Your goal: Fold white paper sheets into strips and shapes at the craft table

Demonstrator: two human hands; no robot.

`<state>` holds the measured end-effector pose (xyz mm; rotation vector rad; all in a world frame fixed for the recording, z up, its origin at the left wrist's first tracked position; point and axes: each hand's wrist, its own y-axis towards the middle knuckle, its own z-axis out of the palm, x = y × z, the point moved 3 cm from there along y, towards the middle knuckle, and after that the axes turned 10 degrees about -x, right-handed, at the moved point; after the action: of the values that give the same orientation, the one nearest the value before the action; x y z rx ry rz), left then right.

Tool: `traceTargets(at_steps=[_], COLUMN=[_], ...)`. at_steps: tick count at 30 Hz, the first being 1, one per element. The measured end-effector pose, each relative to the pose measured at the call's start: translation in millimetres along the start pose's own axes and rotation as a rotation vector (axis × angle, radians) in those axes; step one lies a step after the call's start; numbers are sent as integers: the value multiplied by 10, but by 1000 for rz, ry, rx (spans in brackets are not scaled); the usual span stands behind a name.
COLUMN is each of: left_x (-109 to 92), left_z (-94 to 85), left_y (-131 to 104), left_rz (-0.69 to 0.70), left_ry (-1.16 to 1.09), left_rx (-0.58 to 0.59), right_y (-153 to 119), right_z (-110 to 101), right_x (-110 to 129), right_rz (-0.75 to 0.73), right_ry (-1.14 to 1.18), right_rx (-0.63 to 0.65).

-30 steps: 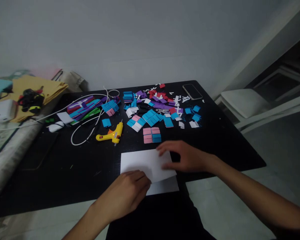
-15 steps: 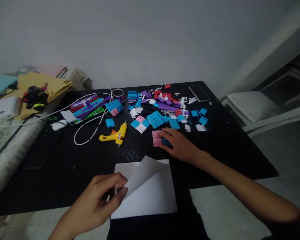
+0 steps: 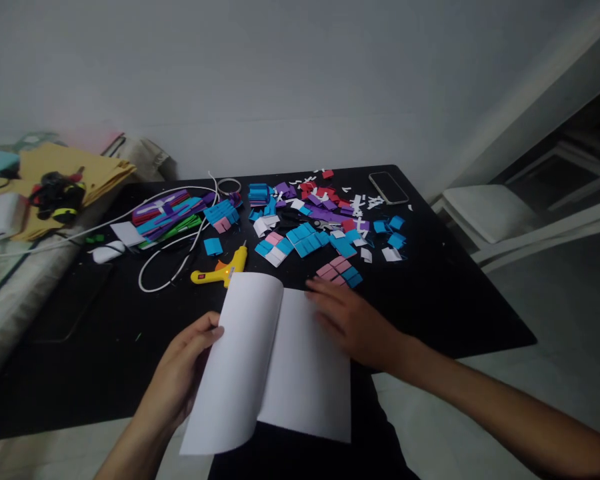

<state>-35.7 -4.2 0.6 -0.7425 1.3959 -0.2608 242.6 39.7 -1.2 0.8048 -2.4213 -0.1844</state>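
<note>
- In the head view, a black tabletop (image 3: 420, 313) stands against a plain grey wall (image 3: 300, 80), and the light is dim.
- The white paper (image 3: 305, 380) lies open along a centre fold at the tabletop's near edge, its left half raised and curved.
- The left hand (image 3: 177, 373) pinches the outer edge of that half, thumb in front and the other fingers behind.
- The right hand (image 3: 357, 327) is over the paper's right half, fingers extended, slightly parted and blurred, with nothing gripped; whether they touch the paper cannot be told.
- Just beyond those fingers lies a pink-and-blue square (image 3: 340, 272).
- A yellow glue gun (image 3: 215, 275) lies behind the paper's raised half, partly covered by it.
- Farther back, coloured paper pieces (image 3: 325, 197) spread across the tabletop, with a phone (image 3: 389, 188) near the far right corner.
- Yellow envelopes (image 3: 105, 170) are heaped at the left.
- To the right, a white chair (image 3: 485, 213) stands on a pale floor (image 3: 445, 393).
</note>
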Motion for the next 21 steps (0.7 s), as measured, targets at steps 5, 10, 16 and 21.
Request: traceTargets(at_steps=[5,10,16,21], left_x=[181,235,231,341], left_z=[-229,-404,105,438], left_y=[-19,-36,-111,-10], left_rz=[126,575,1257,1351], left_ry=[168,789,1060,1206], left_rx=[-33,-262,-107,110], right_y=[-50,1,57,26], right_z=[458,443,406,482], right_x=[221,34,-20,48], right_rz=[-62,-134,-177,-181], right_ry=[44,144,111,10], right_rx=[185,228,53,87])
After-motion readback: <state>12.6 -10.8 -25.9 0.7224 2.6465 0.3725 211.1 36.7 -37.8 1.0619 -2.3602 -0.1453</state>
